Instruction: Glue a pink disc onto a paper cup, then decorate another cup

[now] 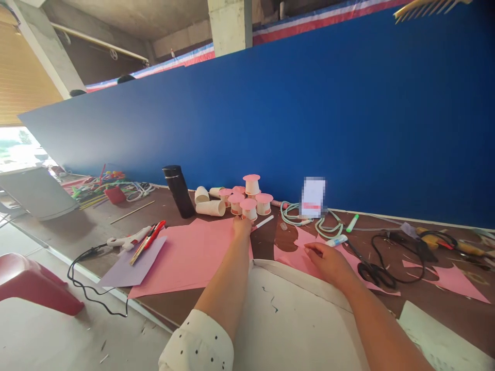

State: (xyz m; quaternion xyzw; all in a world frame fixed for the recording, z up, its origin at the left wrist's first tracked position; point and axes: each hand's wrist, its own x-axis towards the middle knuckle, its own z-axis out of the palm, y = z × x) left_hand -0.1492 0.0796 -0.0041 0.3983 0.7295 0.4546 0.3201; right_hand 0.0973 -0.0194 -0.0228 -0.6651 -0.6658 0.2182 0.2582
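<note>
My left hand (242, 226) reaches forward over a large pink paper sheet (185, 255) and touches the nearest cup in a stack of pink-topped paper cups (249, 198). Whether it grips that cup is hidden by the hand's back. My right hand (327, 260) rests on a cut piece of pink paper (299, 252), fingers pressed down on it. A white pen-like stick (265, 222) lies just right of my left hand. Black scissors (369, 270) and a small glue tube (336, 240) lie right of my right hand.
A black flask (178, 190) and plain paper cups (211, 207) lying on their sides sit left of the stack. A glue gun (127, 239), red cutter (152, 234), lilac sheet (131, 265), cables (309, 216), and green marker (352, 222) spread over the brown table (88, 226). A blue wall (309, 118) stands behind; a red stool (31, 288) at left.
</note>
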